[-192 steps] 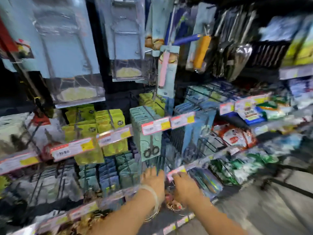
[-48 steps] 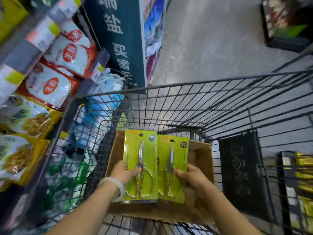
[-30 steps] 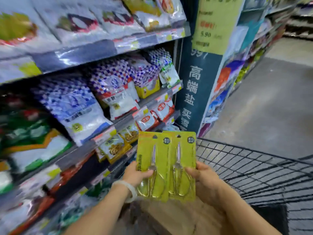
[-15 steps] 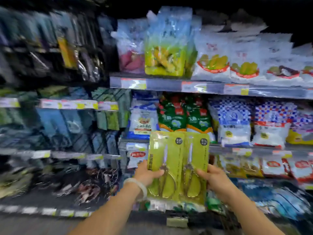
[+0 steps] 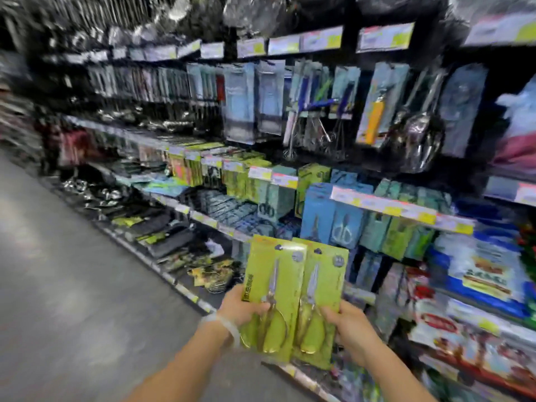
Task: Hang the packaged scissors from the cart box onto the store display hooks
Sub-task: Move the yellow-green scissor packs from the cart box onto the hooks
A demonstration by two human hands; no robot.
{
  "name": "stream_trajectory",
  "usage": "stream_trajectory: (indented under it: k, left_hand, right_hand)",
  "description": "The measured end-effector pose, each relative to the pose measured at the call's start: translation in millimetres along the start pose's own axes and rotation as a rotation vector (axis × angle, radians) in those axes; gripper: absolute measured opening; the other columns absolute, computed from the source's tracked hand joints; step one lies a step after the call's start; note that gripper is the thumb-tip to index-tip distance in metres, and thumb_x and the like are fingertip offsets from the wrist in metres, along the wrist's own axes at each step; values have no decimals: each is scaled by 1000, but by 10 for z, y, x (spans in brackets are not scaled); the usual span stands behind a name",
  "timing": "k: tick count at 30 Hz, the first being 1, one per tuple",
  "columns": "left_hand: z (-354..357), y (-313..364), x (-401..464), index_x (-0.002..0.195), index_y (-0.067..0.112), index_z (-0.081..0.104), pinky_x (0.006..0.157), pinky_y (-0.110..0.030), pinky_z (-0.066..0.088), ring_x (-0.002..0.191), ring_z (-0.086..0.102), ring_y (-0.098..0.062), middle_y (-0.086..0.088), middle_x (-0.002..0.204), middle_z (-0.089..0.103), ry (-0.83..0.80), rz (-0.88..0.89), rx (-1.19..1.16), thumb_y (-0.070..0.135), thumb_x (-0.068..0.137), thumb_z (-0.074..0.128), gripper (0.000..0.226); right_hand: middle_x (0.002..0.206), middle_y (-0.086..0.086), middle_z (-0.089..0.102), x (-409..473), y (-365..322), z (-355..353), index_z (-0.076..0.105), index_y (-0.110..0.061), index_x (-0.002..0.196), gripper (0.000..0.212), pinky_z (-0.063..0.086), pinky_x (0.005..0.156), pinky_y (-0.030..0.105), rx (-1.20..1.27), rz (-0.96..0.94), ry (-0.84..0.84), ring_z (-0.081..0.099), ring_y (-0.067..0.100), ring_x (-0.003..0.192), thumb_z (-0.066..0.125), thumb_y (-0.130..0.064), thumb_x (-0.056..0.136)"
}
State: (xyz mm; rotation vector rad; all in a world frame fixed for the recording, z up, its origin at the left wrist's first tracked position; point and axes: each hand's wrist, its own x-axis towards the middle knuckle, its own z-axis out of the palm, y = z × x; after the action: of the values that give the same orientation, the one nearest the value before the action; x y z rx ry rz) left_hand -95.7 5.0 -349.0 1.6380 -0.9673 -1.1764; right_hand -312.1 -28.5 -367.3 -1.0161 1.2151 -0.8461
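Upright, two glossy green scissor packs [image 5: 293, 297], left hand [image 5: 239, 307] and right hand [image 5: 352, 326] fingers clamped on them

No text legible. Left scissors pack [image 5: 274, 297]: dark strip of print down its left edge, characters unresolved. Shelf price tags [image 5: 383, 205]: red, white and yellow, print smeared (motion blur). Food bags [image 5: 481, 274] at right: markings unreadable.

A grey floor [image 5: 72, 285] runs along the left of a shop aisle. Long shelves [image 5: 385, 206] fill the right, edged with price labels [image 5: 285, 44] and hung with carded kitchen tools [image 5: 249, 103]. The blurred far end seems to hold metal utensils [image 5: 95, 13].
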Motion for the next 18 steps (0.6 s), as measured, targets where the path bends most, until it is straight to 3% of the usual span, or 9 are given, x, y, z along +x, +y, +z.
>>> stream_trajectory:
  k: [2,4,7,12,15,18]
  left_hand:
    - [-428,-52,126,94,2,65,69,-31,57,71,66,-20,-3,74,72,52,-10,-19,-8,73,74,26]
    - [-757,-69,199,89,5,65,69,-31,54,72,65,-21,3,67,71,91,3,-34,-7,74,73,21]
    - [-1139,-116,335,93,12,61,68,-26,51,81,65,-20,-2,85,69,146,9,-79,0,77,73,23]
    - [-1684,-228,789,109,8,59,86,-36,51,93,67,-21,-5,99,71,187,-42,-148,5,77,74,36]
    - [-1986,-243,1241,109,8,59,78,-30,49,92,66,-21,-7,101,70,208,-52,-161,4,77,74,36]
    - [-2303,-136,1748,102,10,59,65,-23,48,82,64,-17,-6,93,69,213,-61,-173,-2,77,72,31]
  right_hand:
    - [69,8,67,104,-95,425,63,-3,89,6,49,43,18,-30,0,-56,63,13,52,57,-1,89]
    - [72,4,67,211,-236,773,62,-10,83,11,48,44,17,-54,-18,-116,62,12,58,57,-4,90]
    - [84,-9,66,439,-402,1209,61,-23,87,13,45,53,17,-133,-65,-185,61,4,72,56,-12,92]
    - [92,0,70,1024,-493,1851,65,-19,96,13,51,63,25,-178,-48,-238,64,12,76,54,-11,93]
    - [83,-2,69,1495,-525,2197,64,-17,92,11,49,57,24,-161,-36,-244,63,12,71,56,-11,92]
    - [88,0,69,2040,-650,2487,64,-12,105,16,48,61,25,-176,-35,-214,63,14,77,54,-10,93]
